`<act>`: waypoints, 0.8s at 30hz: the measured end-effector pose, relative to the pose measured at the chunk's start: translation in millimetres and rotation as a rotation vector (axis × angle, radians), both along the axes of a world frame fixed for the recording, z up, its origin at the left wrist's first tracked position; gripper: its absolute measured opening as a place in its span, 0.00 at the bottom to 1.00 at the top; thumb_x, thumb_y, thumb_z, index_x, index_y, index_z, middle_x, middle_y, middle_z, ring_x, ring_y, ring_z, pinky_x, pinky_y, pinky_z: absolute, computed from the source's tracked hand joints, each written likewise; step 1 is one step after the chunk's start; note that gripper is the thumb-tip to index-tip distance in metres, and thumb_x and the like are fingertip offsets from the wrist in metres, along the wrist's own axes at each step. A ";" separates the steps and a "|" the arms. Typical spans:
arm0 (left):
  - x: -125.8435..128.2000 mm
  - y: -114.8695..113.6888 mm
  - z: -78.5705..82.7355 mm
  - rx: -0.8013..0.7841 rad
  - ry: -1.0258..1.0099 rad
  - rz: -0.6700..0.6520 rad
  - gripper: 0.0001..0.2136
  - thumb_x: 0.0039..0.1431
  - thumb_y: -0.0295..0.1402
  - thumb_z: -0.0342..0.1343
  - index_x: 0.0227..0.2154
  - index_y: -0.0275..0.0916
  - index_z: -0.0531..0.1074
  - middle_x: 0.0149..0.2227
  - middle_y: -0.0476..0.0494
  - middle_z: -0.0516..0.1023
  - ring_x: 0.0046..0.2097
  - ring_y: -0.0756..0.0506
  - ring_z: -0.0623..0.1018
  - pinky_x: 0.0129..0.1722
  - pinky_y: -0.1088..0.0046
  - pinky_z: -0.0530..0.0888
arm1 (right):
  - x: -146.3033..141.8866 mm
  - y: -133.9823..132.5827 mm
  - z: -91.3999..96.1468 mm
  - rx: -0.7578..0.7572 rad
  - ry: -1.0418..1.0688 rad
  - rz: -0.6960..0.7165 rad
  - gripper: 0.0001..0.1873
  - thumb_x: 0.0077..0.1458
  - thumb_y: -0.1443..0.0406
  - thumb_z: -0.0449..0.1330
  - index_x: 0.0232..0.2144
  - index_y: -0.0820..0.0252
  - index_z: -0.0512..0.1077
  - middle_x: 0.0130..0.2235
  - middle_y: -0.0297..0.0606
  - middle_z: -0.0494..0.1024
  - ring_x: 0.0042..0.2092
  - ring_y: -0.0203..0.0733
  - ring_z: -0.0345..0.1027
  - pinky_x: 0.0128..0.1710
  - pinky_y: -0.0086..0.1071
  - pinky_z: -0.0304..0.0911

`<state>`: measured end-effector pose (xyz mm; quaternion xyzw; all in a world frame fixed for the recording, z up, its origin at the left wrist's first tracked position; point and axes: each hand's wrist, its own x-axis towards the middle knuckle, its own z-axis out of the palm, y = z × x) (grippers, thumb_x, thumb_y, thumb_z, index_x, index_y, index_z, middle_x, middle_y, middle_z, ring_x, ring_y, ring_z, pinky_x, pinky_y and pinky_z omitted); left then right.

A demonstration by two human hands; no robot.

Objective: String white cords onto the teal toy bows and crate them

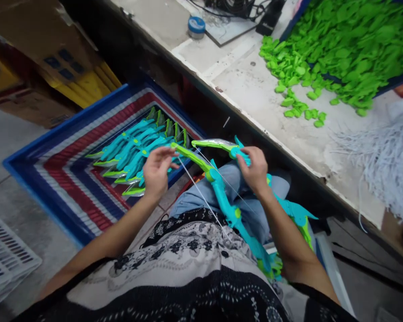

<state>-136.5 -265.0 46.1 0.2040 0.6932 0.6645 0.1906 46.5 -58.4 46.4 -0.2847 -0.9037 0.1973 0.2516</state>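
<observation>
Across my lap lies a turquoise and lime-green toy bow [220, 190] with a white string running down from its tip. My left hand [157, 173] is closed at that bow's green tip, fingers and thumb near the string end. Farther right, my right hand [256, 167] is wrapped round the turquoise part of a second toy bow [215, 144], whose green limb points left. The second bow passes behind my right forearm and shows again beyond it. The lower ends of both bows are partly hidden by my arm and clothing.
At left, a blue-rimmed striped crate [70, 174] holds a stack of similar bows [134, 141]. The workbench [235, 94] carries many green plastic pieces [349, 53], white strings [386, 156] and a blue-lidded jar [196, 27]. Cardboard boxes [36, 40] and a white basket [6, 255] stand nearby.
</observation>
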 end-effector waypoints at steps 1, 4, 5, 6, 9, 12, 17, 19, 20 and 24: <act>9.4 -12.5 -8.4 -0.062 0.067 -0.017 0.08 0.57 0.32 0.51 0.39 0.42 0.71 0.38 0.45 0.76 0.38 0.48 0.76 0.33 0.74 0.74 | 28.9 4.7 -6.0 0.055 -0.107 -0.066 0.15 0.58 0.57 0.54 0.42 0.61 0.69 0.43 0.48 0.71 0.47 0.48 0.63 0.48 0.43 0.61; 41.6 -35.0 -33.7 -0.169 0.385 -0.499 0.08 0.57 0.27 0.49 0.35 0.41 0.73 0.36 0.43 0.77 0.40 0.46 0.77 0.42 0.67 0.75 | 96.2 2.7 -25.8 0.118 -0.413 -0.144 0.25 0.55 0.53 0.56 0.49 0.64 0.67 0.50 0.55 0.66 0.52 0.57 0.59 0.49 0.50 0.59; 53.1 -33.7 -41.2 -0.157 0.513 -0.692 0.11 0.57 0.25 0.48 0.38 0.41 0.73 0.40 0.41 0.77 0.45 0.44 0.76 0.46 0.63 0.74 | 108.1 -1.8 -31.2 0.118 -0.476 -0.147 0.27 0.54 0.53 0.57 0.51 0.64 0.65 0.52 0.56 0.65 0.53 0.59 0.57 0.50 0.51 0.59; 64.7 -27.6 -48.1 -0.139 0.643 -0.844 0.14 0.57 0.25 0.48 0.43 0.41 0.73 0.46 0.38 0.76 0.52 0.42 0.73 0.51 0.59 0.72 | 114.6 -6.5 -35.3 0.114 -0.513 -0.148 0.28 0.52 0.54 0.58 0.52 0.64 0.64 0.53 0.56 0.64 0.55 0.61 0.55 0.50 0.53 0.58; 95.4 10.5 -63.1 -0.140 0.986 -1.020 0.18 0.58 0.23 0.48 0.50 0.43 0.70 0.57 0.36 0.68 0.62 0.38 0.62 0.58 0.49 0.63 | 112.0 -10.9 -37.2 0.048 -0.522 -0.153 0.27 0.50 0.60 0.59 0.52 0.65 0.64 0.53 0.57 0.63 0.56 0.61 0.55 0.52 0.51 0.58; 112.8 49.7 -64.9 -0.158 1.158 -1.030 0.13 0.60 0.25 0.47 0.43 0.40 0.73 0.52 0.36 0.72 0.60 0.38 0.66 0.57 0.52 0.64 | 105.2 8.4 -23.8 -0.160 -0.514 -0.120 0.26 0.48 0.64 0.58 0.51 0.63 0.65 0.50 0.52 0.68 0.50 0.54 0.63 0.49 0.44 0.61; 108.1 78.8 -29.9 -0.152 1.200 -0.986 0.17 0.54 0.31 0.54 0.47 0.34 0.69 0.59 0.28 0.62 0.60 0.31 0.61 0.54 0.52 0.64 | 111.5 55.4 1.6 -0.705 -0.517 0.132 0.24 0.46 0.56 0.62 0.44 0.60 0.70 0.40 0.38 0.76 0.41 0.43 0.69 0.42 0.34 0.64; 100.9 88.6 -14.6 -0.263 1.188 -0.989 0.28 0.49 0.33 0.57 0.55 0.32 0.62 0.60 0.25 0.58 0.59 0.28 0.61 0.53 0.51 0.64 | 109.2 67.7 4.6 -0.899 -0.526 0.258 0.24 0.45 0.53 0.62 0.41 0.61 0.72 0.37 0.35 0.77 0.38 0.41 0.69 0.38 0.31 0.63; 97.6 94.8 -9.6 -0.332 1.183 -1.017 0.33 0.48 0.34 0.58 0.58 0.32 0.59 0.60 0.25 0.59 0.57 0.29 0.62 0.50 0.52 0.65 | 106.4 72.6 4.6 -0.990 -0.546 0.305 0.24 0.45 0.52 0.62 0.40 0.61 0.73 0.36 0.34 0.77 0.37 0.39 0.69 0.37 0.30 0.63; 92.2 123.0 -9.8 -0.554 1.207 -1.060 0.35 0.48 0.35 0.57 0.59 0.31 0.56 0.52 0.26 0.67 0.53 0.30 0.65 0.46 0.53 0.66 | 95.0 87.7 -1.0 -1.285 -0.646 0.312 0.24 0.42 0.51 0.65 0.39 0.60 0.76 0.33 0.32 0.78 0.33 0.36 0.69 0.33 0.28 0.64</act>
